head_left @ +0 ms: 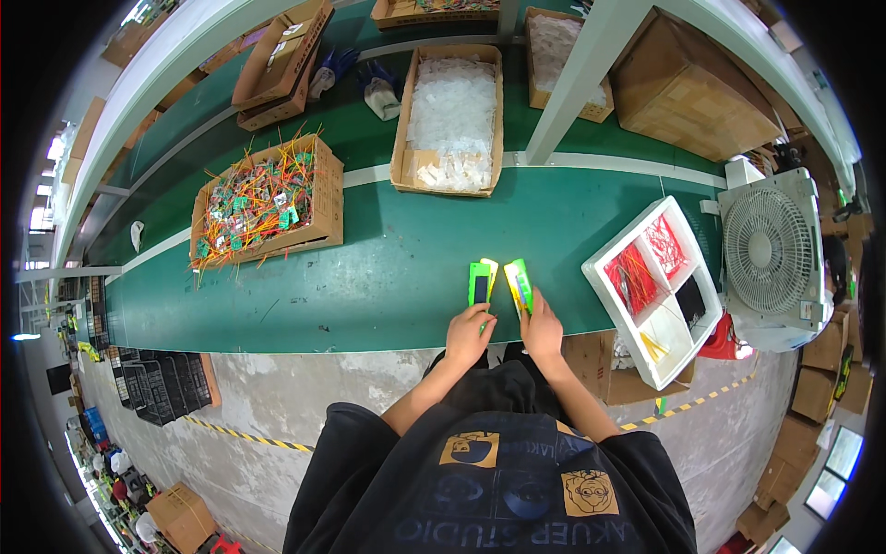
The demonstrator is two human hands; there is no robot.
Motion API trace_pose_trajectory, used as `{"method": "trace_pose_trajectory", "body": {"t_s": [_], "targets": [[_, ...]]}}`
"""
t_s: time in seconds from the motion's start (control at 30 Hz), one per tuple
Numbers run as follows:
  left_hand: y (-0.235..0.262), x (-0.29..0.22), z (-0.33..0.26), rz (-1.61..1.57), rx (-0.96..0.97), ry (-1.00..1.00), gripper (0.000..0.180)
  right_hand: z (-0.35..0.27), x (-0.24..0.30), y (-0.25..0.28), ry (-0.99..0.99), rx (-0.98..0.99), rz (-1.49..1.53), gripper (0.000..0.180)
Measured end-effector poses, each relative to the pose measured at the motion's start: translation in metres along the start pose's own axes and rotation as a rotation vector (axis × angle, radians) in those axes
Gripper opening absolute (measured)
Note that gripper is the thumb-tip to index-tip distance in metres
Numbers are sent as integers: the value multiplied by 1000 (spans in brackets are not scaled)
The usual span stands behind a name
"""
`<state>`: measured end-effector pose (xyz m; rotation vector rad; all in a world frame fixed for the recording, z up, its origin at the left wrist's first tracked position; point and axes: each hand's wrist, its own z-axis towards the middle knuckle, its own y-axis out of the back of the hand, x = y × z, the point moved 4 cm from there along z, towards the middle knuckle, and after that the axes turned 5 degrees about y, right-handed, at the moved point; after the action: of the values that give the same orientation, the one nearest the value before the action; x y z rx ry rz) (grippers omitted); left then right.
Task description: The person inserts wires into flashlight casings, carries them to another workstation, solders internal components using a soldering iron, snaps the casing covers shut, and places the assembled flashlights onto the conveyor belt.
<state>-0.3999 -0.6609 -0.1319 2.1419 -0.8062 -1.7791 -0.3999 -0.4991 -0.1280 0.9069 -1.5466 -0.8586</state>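
both hands at the near edge of the green counter (388, 277). left hand (469, 334) fingers curled, tips touching the near end of a flat green piece with a dark window (480, 283), which lies on the counter. right hand (541, 329) pinches the near end of a second green-and-yellow piece (518, 284), just beside the first and slightly tilted. white divided tray (657, 288) to the right holds red, black and yellow small parts. white fan (771, 254) beyond the tray. cardboard box of coloured wired parts (266, 201) far left; box of clear bags (452, 115) further back. gloves (378, 88) lie near it.
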Motion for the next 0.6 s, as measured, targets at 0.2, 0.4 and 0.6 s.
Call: {"method": "trace_pose_trajectory", "body": {"t_s": [0.2, 0.4, 0.6], "targets": [[6, -2, 4, 197, -248, -150, 9, -15, 8, -9, 227, -33, -157, 60], [-11, 4, 9, 321, -313, 78, 8, 5, 19, -9, 26, 94, -154, 79], [-18, 10, 19, 384, -216, 244, 9, 24, 1, -24, -138, 175, -108, 80]]}}
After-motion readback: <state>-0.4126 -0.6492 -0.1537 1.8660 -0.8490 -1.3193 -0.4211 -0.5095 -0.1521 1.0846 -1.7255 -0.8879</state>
